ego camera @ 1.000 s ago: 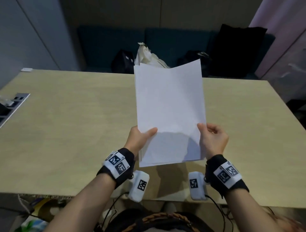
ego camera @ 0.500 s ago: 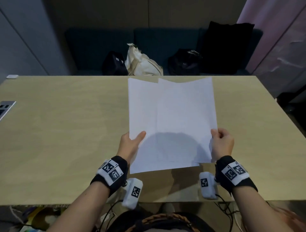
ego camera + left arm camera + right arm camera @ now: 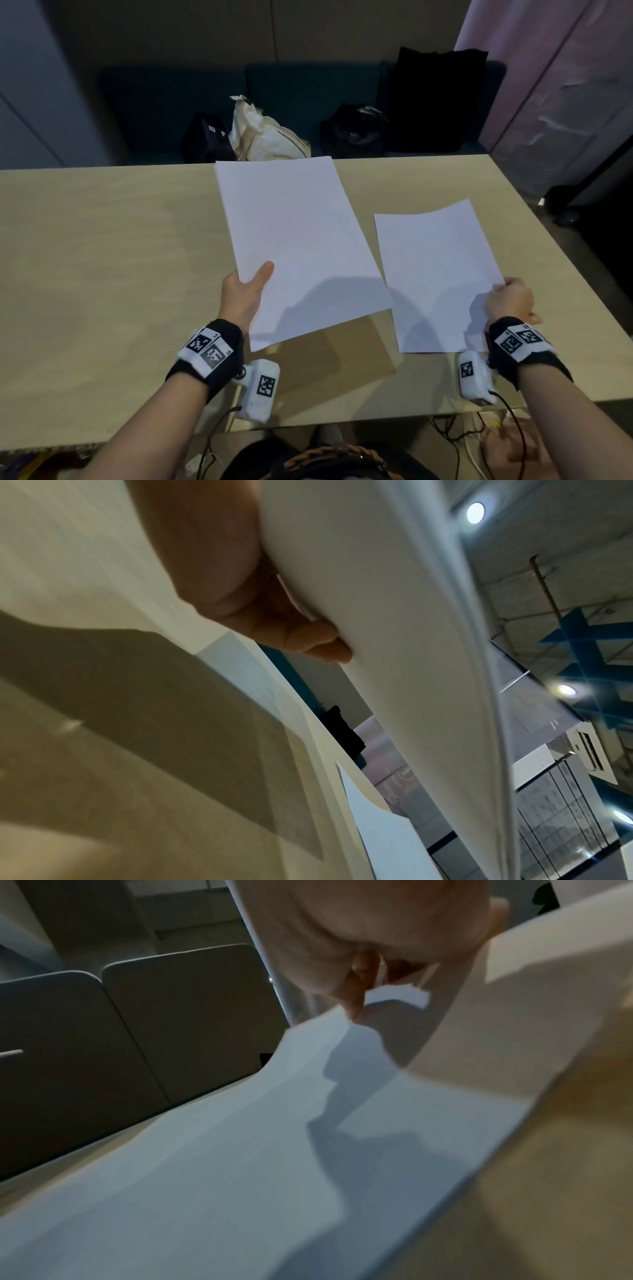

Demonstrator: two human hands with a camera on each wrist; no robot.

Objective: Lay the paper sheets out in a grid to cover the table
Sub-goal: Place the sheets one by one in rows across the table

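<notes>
My left hand (image 3: pixel 245 294) holds a stack of white paper sheets (image 3: pixel 294 246) above the middle of the wooden table (image 3: pixel 102 274), thumb on top and fingers (image 3: pixel 318 642) underneath the stack (image 3: pixel 394 642). My right hand (image 3: pixel 510 299) pinches the right edge of a single white sheet (image 3: pixel 435 281) low over the table's right side. Its far end curls up slightly. In the right wrist view the fingers (image 3: pixel 356 999) pinch the sheet's edge (image 3: pixel 240 1150).
Beyond the table's far edge a dark sofa holds a beige cloth bag (image 3: pixel 267 137) and black bags (image 3: pixel 356 133). The table's right edge (image 3: pixel 548 240) runs close beside the single sheet. Cables hang below the near edge (image 3: pixel 472 431).
Both hands held one stack together before. My right hand has drawn one sheet off and carried it right and down toward the table; my left hand keeps the rest, tilted flatter.
</notes>
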